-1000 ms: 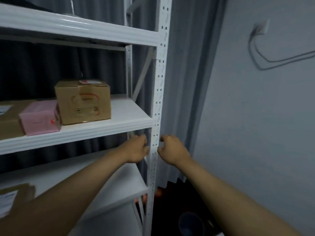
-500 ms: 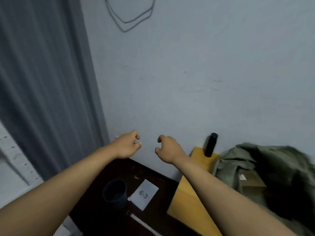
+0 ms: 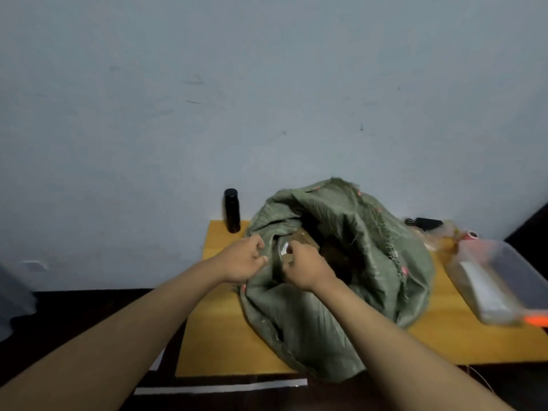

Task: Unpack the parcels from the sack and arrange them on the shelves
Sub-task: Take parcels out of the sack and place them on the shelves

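Both hands, left hand [image 3: 244, 258] and right hand [image 3: 305, 266], now at the sack [image 3: 341, 262] mouth (fingers curled, grip unclear).

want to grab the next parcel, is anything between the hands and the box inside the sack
Only the sack itself. Its folded green rim lies between the left hand and the brown parcel in the opening. The right hand is already at the mouth, beside the parcel, with nothing visible between.

Green sack [image 3: 326, 292], yellow table [image 3: 225, 336]
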